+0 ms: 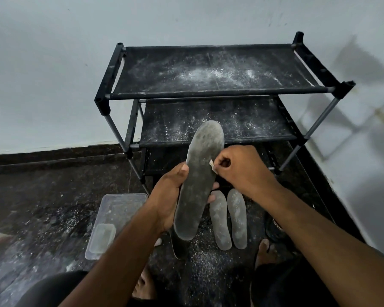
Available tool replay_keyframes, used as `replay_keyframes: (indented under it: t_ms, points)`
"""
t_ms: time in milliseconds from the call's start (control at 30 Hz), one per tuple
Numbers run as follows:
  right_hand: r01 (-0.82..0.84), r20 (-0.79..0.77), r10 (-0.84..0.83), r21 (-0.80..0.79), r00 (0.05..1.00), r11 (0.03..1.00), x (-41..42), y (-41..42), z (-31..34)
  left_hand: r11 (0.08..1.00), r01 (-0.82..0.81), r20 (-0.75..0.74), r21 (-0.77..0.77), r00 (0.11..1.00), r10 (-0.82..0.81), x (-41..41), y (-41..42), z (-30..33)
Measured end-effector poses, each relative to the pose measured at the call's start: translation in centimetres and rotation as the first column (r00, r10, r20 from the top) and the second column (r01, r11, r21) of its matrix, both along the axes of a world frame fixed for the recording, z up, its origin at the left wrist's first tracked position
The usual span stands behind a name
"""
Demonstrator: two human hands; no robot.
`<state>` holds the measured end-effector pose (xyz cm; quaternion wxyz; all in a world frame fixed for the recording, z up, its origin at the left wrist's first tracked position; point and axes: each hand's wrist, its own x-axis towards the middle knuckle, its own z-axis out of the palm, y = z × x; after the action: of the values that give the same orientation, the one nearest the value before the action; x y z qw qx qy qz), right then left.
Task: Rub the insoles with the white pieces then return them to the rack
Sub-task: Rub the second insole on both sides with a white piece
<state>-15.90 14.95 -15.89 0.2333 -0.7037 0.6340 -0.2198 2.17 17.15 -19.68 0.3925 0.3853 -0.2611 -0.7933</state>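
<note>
Left hand grip wraps insole, right hand pinches white piece vs its edge

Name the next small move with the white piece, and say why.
Probably draw the white piece, pinched in the right hand, across the held insole toward its middle. It sits at the insole's right edge, the left hand grips the insole steady, and its centre looks less dusted than the two insoles on the floor.
</note>
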Motion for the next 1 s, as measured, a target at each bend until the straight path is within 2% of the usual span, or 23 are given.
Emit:
replay_keyframes:
  t_ms: [67,167,300,367,467,600,667,767,900,933,1000]
  points:
    - [-0.056,0.002,0.056,0.039,0.998,0.998,0.3,0.3,-0.4,1.0,0.021,0.01,0.001,1.0,-0.021,-0.1,0.1,0.1]
    - [-0.153,0.085,0.143,0.135,0.986,0.979,0.6,0.8,-0.5,0.997,0.074,0.038,-0.016,0.997,-0.074,-0.3,0.4,0.0]
    - [0.079,0.055,-0.073,-0.099,0.996,0.992,-0.5,-0.5,-0.4,0.988,0.154,0.014,-0.03,0.988,-0.154,-0.4,0.7,0.0]
    - [0.055,0.037,-0.05,-0.171,0.998,0.984,0.1,-0.3,-0.7,0.977,0.206,0.016,-0.057,0.979,-0.205,-0.6,0.8,0.0]
    - [-0.076,-0.017,0.074,-0.155,0.997,0.985,1.4,0.1,-1.4,0.971,0.227,0.028,-0.076,0.974,-0.225,-0.8,0.8,-0.3]
    - [0.13,0.05,-0.122,-0.229,0.991,0.965,-0.2,-1.2,-1.2,0.96,0.257,0.028,-0.108,0.966,-0.255,-0.6,0.9,0.0]
    - [0.1,0.078,-0.085,-0.211,0.993,0.972,0.0,-0.9,-1.3,0.964,0.247,0.025,-0.097,0.969,-0.246,-0.7,1.0,0.1]
    - [-0.037,0.168,0.049,-0.073,0.985,0.997,0.8,-0.1,-1.3,0.974,0.213,0.039,-0.073,0.977,-0.211,-0.6,0.9,-0.2]
    - [0.142,0.167,-0.113,-0.178,0.979,0.974,-0.8,-1.4,-1.4,0.963,0.242,0.043,-0.118,0.97,-0.239,-0.5,0.8,-0.3]
    - [0.152,0.15,-0.124,-0.194,0.981,0.969,-0.8,-1.4,-1.5,0.961,0.251,0.038,-0.119,0.968,-0.248,-0.5,0.8,-0.3]
    - [0.064,0.118,-0.045,-0.165,0.992,0.984,-0.2,-0.9,-1.7,0.958,0.262,0.042,-0.118,0.965,-0.259,-0.6,0.9,-0.4]
